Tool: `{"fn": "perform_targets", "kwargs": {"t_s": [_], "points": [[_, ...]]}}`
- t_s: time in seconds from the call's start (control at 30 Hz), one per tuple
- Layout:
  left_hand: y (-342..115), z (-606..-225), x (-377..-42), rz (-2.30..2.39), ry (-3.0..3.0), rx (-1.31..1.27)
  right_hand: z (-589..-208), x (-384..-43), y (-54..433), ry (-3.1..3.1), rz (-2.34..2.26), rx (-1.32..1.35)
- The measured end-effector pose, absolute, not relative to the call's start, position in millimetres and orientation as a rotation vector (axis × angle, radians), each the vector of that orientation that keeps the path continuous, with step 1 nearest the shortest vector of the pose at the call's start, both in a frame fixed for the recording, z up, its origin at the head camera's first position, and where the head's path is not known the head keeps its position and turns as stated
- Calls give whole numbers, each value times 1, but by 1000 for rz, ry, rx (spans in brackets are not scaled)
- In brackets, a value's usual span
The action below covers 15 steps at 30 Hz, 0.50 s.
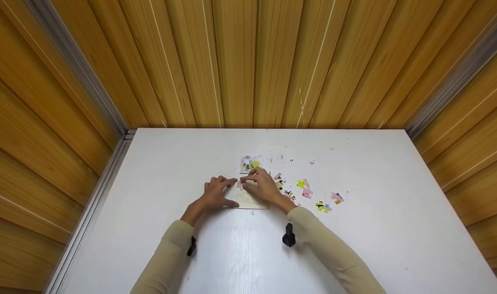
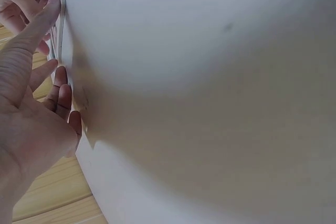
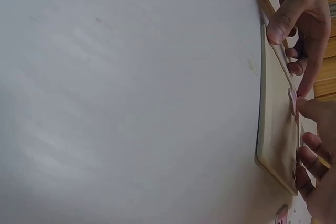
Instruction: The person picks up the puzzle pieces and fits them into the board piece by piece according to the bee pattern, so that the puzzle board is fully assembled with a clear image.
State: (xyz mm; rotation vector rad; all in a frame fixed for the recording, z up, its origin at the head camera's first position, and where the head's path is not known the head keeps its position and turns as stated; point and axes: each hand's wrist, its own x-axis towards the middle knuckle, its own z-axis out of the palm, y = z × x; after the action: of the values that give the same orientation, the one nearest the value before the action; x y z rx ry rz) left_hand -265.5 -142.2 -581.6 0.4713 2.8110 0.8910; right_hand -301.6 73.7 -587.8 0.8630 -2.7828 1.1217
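A shallow wooden puzzle board (image 1: 250, 200) lies flat on the white table. My left hand (image 1: 214, 194) rests at its left side, thumb and forefinger spread and touching the edge. Over the board's upper part, my right hand (image 1: 267, 188) pinches a pink puzzle piece (image 1: 240, 185) near the upper left corner. The right wrist view shows the right thumb against this piece (image 3: 292, 100), just inside the rim. A bee picture card (image 1: 250, 162) lies beyond the board, partly behind the right fingers. The right hand hides some of the board.
Loose puzzle pieces (image 1: 303, 183) in pink, yellow and black lie scattered to the right of the board, some partly under the right wrist. Wood-panelled walls (image 1: 234, 61) stand behind and beside the white table (image 1: 395, 228).
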Motion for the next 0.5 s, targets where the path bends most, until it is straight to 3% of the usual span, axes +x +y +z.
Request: {"fn": "perform_targets", "kwargs": {"t_s": [0.5], "points": [[-140, -582, -270, 924, 2773, 452, -549, -302, 135, -2687, 1122, 840]]}}
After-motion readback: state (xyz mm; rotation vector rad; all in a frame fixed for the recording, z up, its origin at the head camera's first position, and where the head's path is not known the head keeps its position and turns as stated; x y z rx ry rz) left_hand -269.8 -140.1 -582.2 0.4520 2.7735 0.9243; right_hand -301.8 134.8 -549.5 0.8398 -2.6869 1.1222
